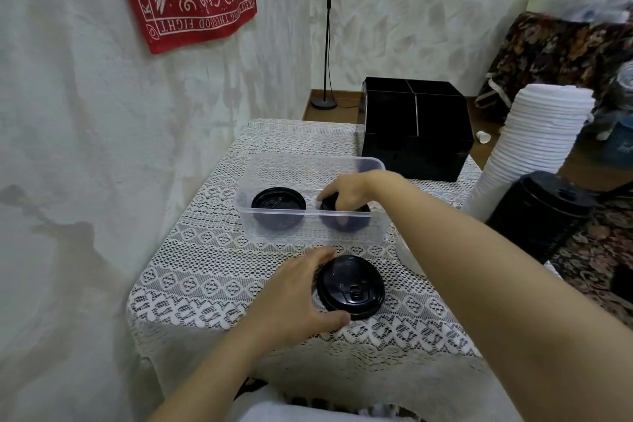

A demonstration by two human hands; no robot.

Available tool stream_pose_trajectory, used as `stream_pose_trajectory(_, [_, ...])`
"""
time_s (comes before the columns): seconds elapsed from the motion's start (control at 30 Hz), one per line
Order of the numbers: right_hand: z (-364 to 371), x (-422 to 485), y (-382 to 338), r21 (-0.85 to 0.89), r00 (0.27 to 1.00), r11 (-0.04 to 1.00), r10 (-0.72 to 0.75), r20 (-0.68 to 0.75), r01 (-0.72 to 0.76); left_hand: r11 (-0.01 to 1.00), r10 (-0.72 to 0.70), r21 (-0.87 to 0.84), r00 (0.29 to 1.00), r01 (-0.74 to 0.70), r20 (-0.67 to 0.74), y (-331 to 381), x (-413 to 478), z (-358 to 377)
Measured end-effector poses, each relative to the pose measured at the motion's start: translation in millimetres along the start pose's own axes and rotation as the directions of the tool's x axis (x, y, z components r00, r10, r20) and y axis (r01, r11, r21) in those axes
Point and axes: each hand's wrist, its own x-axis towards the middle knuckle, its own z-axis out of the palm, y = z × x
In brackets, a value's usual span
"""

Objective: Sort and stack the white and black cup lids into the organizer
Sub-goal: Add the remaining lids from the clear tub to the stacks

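Right fingers (pixel 328 195) grip lid (pixel 344 221), left (pixel 320 255) clasp stack (pixel 352 288)

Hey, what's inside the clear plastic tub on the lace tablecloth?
Two black round plastic lids. The left lid lies free; the right hand grips the right lid. The hand covers most of its top, so anything beneath stays hidden.

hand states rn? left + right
Left hand: grips the near black lid, in front of the clear bin.
Right hand: grips the far black lid, inside the bin.
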Motion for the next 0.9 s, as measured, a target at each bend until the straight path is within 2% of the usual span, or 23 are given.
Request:
stream_pose_trajectory(0.07, [0.3,-2.0,-0.5,0.018,1.0,0.999,-0.026,0.003,0.026,1.0,0.0,0.001,1.0,0.0,0.001,0.5,-0.7,-0.3])
stream_pose_trajectory(0.2, [14.7,-0.1,-0.4,-0.14,0.974,0.985,0.074,-0.215,-0.105,1.0,-0.002,0.004,1.0,0.002,-0.002,1.8,-2.3,-0.9])
stream_pose_trajectory(0.27, [16.7,1.6,2.6,-0.122,0.975,0.99,0.039,-0.219,-0.066,1.0,-0.003,0.008,1.0,0.003,-0.002,1.9,-2.3,-0.6])
stream_pose_trajectory(0.37, [13.7,-3.9,6.6,0.045,0.984,0.998,-0.044,-0.174,0.052,1.0,-0.007,0.013,1.0,0.007,0.002,1.7,-2.0,-0.3])
stream_pose_trajectory(0.5, [15.9,-4.0,12.5,-0.1,0.984,0.992,0.062,-0.165,-0.079,1.0,-0.008,0.012,1.0,0.008,0.007,2.9,-2.3,-0.9])
stream_pose_trajectory(0.63, [14.2,-5.7,15.4,0.006,0.968,0.998,-0.06,-0.243,0.064,1.0,-0.022,0.013,1.0,0.022,0.01,3.0,-2.2,-1.1])
stream_pose_trajectory(0.77, [-1.7,-29.4,16.4,0.225,0.895,0.94,-0.144,-0.422,0.257,1.0,-0.027,0.013,1.0,0.026,0.016,3.1,-2.1,-1.8])
stream_pose_trajectory(0.9, [-4.2,-62.9,18.6,0.273,0.847,0.902,-0.162,-0.507,0.335,1.0,-0.025,0.011,0.999,0.025,0.02,3.2,-1.8,-1.9])
